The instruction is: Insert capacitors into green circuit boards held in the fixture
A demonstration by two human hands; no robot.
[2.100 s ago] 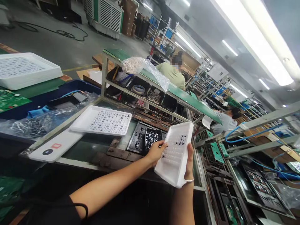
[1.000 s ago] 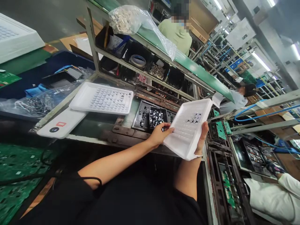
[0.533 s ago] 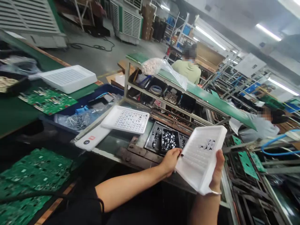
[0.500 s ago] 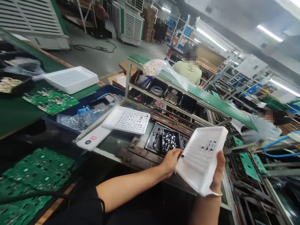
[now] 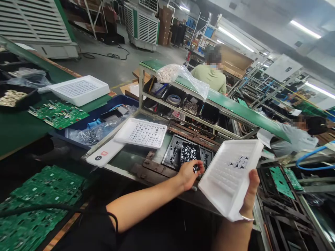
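Observation:
My right hand [image 5: 252,188] grips a white plastic tray [image 5: 222,190] from below, thumb over its right edge. The tray is tilted, and a small cluster of silver-and-black discs [image 5: 241,162] sits in its ribbed floor. Left of this tray is my left hand [image 5: 190,173], palm partly up with fingers curled around small black discs [image 5: 195,168]; how many is unclear. Just behind that hand stands a black bin [image 5: 190,146] of loose black-and-silver pieces, set on a dark fixture plate [image 5: 171,151].
A second white tray [image 5: 123,134] with rows of discs lies on a white phone-like panel [image 5: 103,158]. Another white tray [image 5: 80,99] and green circuit boards [image 5: 59,113] are at left. A green-topped shelf [image 5: 222,101] with parts bins crosses behind. Two people sit beyond.
My left hand has drawn back from the held tray's left edge, and its curled fingers now show dark discs. The tray in my right hand has shifted slightly right.

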